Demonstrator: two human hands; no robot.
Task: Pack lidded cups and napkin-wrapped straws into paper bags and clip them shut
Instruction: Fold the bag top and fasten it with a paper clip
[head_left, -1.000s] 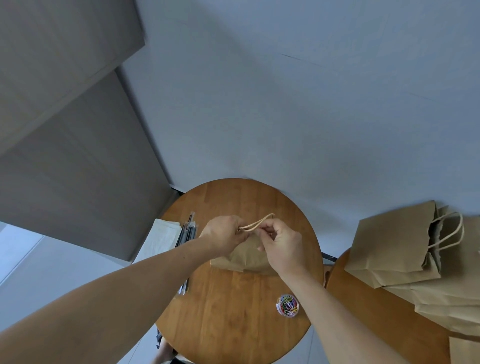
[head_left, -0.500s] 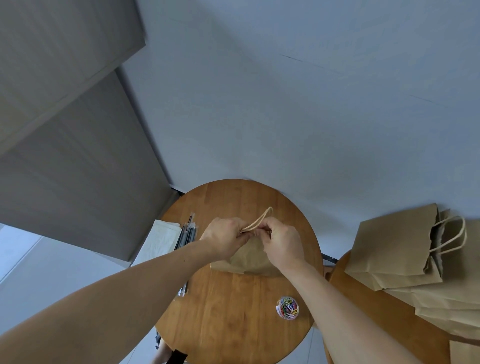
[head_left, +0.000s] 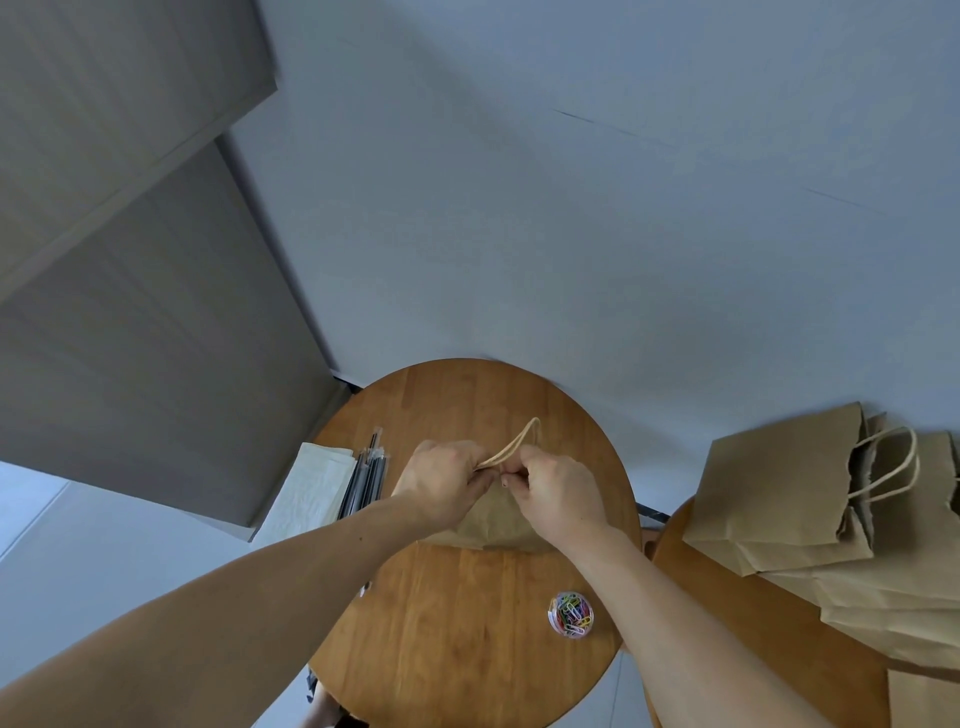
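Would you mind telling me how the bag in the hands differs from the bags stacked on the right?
The held bag stands on the round table; the stacked bags lie flat. The left hand and right hand pinch the held bag's top; the stacked bags are untouched. Both are brown paper with cord handles.

The paper bag stands on the table, straws left, clip tub right.

bag: brown paper, upright in the middle of the round table, top pinched together, twine handle poking up.
straws: dark, clear-wrapped, bundled at the table's left edge.
napkins: pale stack touching the straws' left side.
paper clips: coloured, in a small clear tub, near right.
spare bags: flat brown pile on the second table.
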